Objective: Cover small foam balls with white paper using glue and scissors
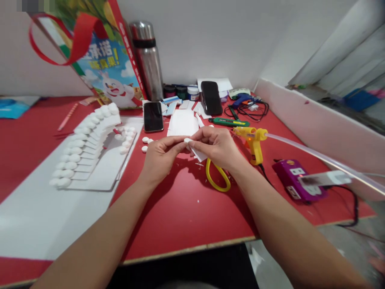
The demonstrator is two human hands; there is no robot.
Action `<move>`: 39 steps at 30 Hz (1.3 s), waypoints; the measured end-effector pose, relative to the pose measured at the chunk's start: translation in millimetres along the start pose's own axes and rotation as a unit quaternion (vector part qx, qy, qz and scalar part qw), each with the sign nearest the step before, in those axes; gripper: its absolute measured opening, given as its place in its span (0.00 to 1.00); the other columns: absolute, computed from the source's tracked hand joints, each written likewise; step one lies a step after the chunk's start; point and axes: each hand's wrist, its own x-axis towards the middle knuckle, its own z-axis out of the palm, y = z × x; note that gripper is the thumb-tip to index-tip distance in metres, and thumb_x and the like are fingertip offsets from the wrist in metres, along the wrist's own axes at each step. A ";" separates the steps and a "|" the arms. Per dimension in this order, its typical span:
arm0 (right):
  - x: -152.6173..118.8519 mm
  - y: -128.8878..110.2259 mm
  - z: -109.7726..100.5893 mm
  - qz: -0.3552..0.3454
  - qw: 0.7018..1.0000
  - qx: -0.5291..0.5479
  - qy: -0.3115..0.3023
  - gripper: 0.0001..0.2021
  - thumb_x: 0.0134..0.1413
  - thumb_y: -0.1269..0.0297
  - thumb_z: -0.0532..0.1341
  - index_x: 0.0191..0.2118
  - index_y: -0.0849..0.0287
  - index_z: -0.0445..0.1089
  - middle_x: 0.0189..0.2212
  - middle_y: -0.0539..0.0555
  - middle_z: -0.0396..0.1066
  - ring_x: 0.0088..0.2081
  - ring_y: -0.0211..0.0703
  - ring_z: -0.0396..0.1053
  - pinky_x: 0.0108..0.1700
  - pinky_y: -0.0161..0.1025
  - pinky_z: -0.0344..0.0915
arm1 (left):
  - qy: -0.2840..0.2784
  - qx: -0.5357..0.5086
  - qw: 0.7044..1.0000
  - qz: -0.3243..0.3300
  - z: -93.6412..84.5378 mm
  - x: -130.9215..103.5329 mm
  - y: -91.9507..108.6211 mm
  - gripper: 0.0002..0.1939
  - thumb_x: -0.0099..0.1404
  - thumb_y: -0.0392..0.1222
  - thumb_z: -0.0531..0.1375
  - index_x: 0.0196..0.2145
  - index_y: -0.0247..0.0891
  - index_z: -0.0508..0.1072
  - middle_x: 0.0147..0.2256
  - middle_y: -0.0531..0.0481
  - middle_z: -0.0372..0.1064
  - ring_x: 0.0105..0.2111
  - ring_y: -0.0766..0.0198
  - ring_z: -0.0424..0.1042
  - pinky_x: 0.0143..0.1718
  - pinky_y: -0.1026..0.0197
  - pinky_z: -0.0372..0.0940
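Note:
My left hand (161, 158) and my right hand (219, 146) meet over the middle of the red table. Between their fingertips is a small white round piece (188, 140), pinched from both sides. A white strip (200, 154) hangs below my right fingers, its upper part hidden. Beneath my right hand a yellow loop handle (218, 188) shows on the table. Several loose white round pieces (145, 139) lie just left of my left hand. Farther left stands a curved white stepped model (93, 148) edged with rows of similar round pieces.
A yellow glue gun (252, 140) with a long clear stick lies right, near a purple power strip (297, 180). Behind are a green cutter (229, 122), two phones (153, 116), a steel flask (147, 60), paint jars (193, 93) and a printed bag (111, 72).

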 end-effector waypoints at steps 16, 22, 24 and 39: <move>8.7 -1.2 -6.8 0.317 0.865 0.360 -0.149 0.25 0.73 0.55 0.43 0.42 0.67 0.72 0.33 0.63 0.79 0.35 0.48 0.79 0.41 0.48 0.78 | 0.010 0.144 0.982 0.125 -4.7 3.0 -0.3 0.11 0.72 0.39 0.57 0.46 0.38 0.79 0.44 0.46 0.79 0.43 0.59 0.76 0.49 0.59 0.68; 5.4 0.6 -6.1 0.252 0.887 0.353 -0.161 0.15 0.72 0.61 0.52 0.41 0.63 0.72 0.27 0.50 0.71 0.25 0.36 0.68 0.36 0.44 0.78 | 0.007 0.142 0.982 0.125 -3.8 2.4 0.9 0.11 0.72 0.39 0.57 0.46 0.40 0.80 0.40 0.47 0.78 0.40 0.60 0.76 0.46 0.59 0.69; 4.6 1.2 -6.5 0.229 0.901 0.333 -0.160 0.14 0.71 0.61 0.54 0.40 0.64 0.73 0.27 0.50 0.69 0.24 0.34 0.66 0.35 0.42 0.77 | 0.007 0.138 0.984 0.116 -3.5 2.3 1.1 0.11 0.72 0.39 0.57 0.45 0.40 0.80 0.40 0.47 0.78 0.39 0.60 0.76 0.46 0.59 0.69; 5.8 12.4 4.1 -0.012 0.985 -0.154 0.074 0.10 0.58 0.60 0.64 0.34 0.63 0.78 0.20 0.49 0.69 0.24 0.36 0.64 0.26 0.33 0.57 | 0.033 0.029 0.999 0.001 1.7 2.4 -11.1 0.11 0.67 0.43 0.64 0.43 0.38 0.82 0.35 0.48 0.80 0.36 0.60 0.77 0.41 0.59 0.71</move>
